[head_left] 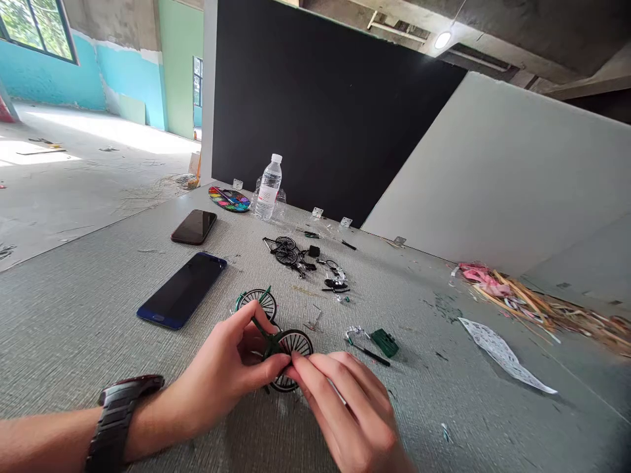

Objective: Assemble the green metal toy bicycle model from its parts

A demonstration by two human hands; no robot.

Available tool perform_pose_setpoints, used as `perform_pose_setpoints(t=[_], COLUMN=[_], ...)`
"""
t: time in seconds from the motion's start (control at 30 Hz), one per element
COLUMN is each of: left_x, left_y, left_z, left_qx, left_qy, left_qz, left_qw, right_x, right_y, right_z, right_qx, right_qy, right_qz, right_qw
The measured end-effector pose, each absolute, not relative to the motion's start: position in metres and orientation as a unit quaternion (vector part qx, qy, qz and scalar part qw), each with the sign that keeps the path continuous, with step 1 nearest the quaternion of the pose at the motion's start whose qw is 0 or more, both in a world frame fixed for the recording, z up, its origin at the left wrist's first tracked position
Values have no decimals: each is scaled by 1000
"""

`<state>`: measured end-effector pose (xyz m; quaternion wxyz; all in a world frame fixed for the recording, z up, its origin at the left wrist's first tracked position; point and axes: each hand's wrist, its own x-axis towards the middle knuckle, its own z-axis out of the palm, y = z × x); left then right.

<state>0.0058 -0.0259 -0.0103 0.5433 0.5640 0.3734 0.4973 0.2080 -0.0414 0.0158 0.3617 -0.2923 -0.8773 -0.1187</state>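
Both my hands meet over a miniature green metal bicycle (pixel 271 345) on the grey fabric-covered table (pixel 83 348). My left hand (pixel 229 355), with a dark metal wristwatch (pixel 121 420) on its wrist, grips the green frame. My right hand (pixel 340 407) pinches the model beside its spoked black wheel (pixel 292 351). My fingers hide much of the frame. A second spoked wheel (pixel 256 303) sits just beyond my left hand, and I cannot tell whether it is attached. A green plastic piece (pixel 384 343) and a wire part (pixel 362 346) lie to the right.
Farther back lie a black miniature bicycle (pixel 286 253), small metal parts (pixel 335 276), several phones including a blue one (pixel 181 290), a water bottle (pixel 269 187) and a paint palette (pixel 229 199). Wood splinters (pixel 522 299) and a paper strip (pixel 503 355) lie right; a black board (pixel 335 105) stands behind.
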Motion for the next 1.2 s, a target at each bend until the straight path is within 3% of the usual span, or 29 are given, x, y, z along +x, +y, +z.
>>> perform_pose_setpoints(t=[0.17, 0.67, 0.93, 1.2], left_x=[5, 6, 5, 6], left_y=[-26, -28, -29, -28], left_z=[-10, -5, -5, -3], left_qx=[567, 575, 586, 589], left_qy=[380, 396, 411, 405], left_qz=[498, 485, 484, 483], left_qw=[536, 526, 504, 505], right_x=[205, 207, 203, 206], right_y=[-40, -43, -38, -38], right_z=[17, 20, 15, 13], right_qx=[-300, -295, -301, -291], right_qy=[-862, -878, -855, -864], right_qz=[-92, -134, -103, -112], right_qw=[398, 353, 408, 395])
